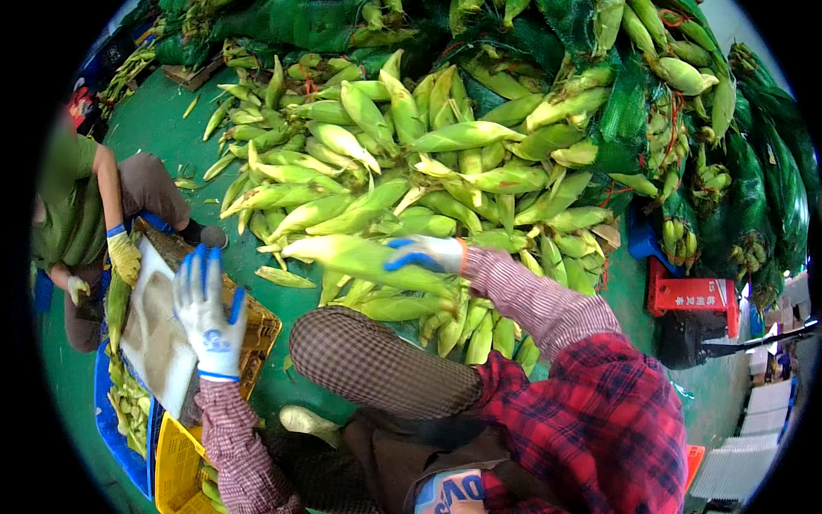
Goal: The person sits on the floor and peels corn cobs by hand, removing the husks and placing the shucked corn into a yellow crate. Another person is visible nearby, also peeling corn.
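My left hand point(210, 321), in a white work glove with blue fingertips, is raised above the pale cutting board point(154, 330) with its fingers spread and nothing in it. My right hand point(426, 255), gloved alike, grips the thicker end of an ear of corn point(347, 261) in its green husk. This ear lies level over the front of a large heap of unhusked corn point(368, 171), its tip pointing left.
At the left a co-worker point(73, 197) in yellow gloves holds a corn ear point(117, 304) beside the board. A blue crate point(104, 420) holds husk scraps; a yellow crate point(175, 467) stands nearer. Green mesh sacks point(621, 128) and a red box point(692, 295) stand right.
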